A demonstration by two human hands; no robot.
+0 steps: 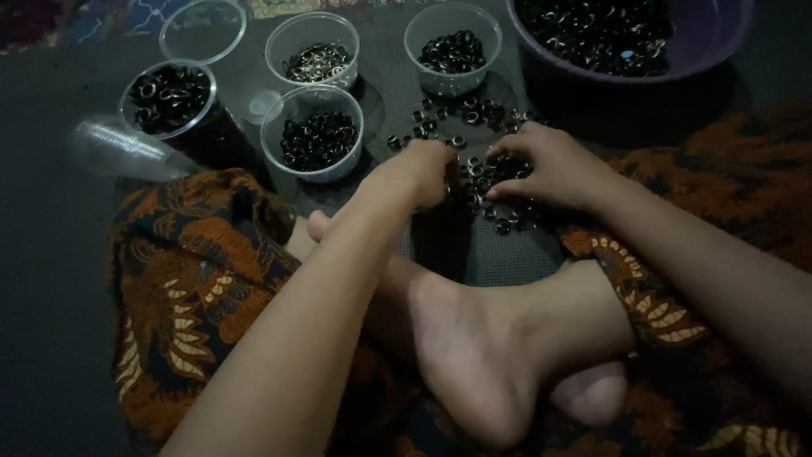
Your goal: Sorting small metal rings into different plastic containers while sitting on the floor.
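Two bare hands are working over one loose heap of small dark metal rings [474, 144] that is lying on the dark grey mat [51, 254], just in front of the person's crossed bare feet. The left hand [420, 172] is resting at the heap's left edge with its fingers curled under; the frame is too dim to show whether they are pinching a ring. The right hand [548, 165] is lying over the heap's right side, fingers bent and narrow, fingertips touching the rings; whether it is gripping one I cannot tell.

The rings are tiny round eyelets, black with a pale glint along their rims, too many and too small to count.

Five clear round plastic cups are standing beyond the heap. The far-left cup [167, 97] is holding dark rings, and so are the near-middle cup [312, 144] and the far-right cup [452, 49]. The far-middle cup [312, 52] is holding paler, silvery rings. The fifth cup [203, 30], at the top left, is looking bare inside. One more clear plastic cup [118, 145] is lying on its side at the left. One large purple plastic basin [706, 42] at the top right is holding a deep mass of dark rings.

An orange and brown patterned cloth [186, 288] is covering the person's legs.
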